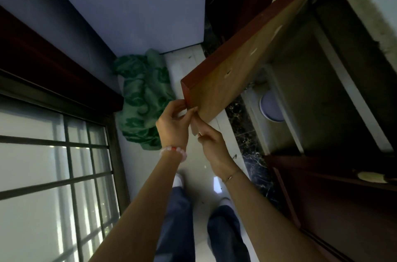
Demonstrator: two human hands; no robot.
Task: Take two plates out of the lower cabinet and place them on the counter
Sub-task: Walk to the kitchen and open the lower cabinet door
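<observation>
Both forearms extend forward to the free corner of the open cabinet door point(247, 62); the left hand point(171, 124) pinches the door's red edge, fingers closed on it; the right hand point(211, 143), just below that corner, pinches the door's lower edge. Risk: the door could swing back onto the fingers if released early. Beyond the door, one pale plate point(271, 107) lies inside the lower cabinet; a second is not visible; the worktop point(365, 4) edge runs above.

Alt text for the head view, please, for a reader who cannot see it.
Both hands, left hand and right hand, grip the corner of an open lower cabinet door. Inside the cabinet, a pale round plate shows partly. A green cloth lies on the floor.
</observation>
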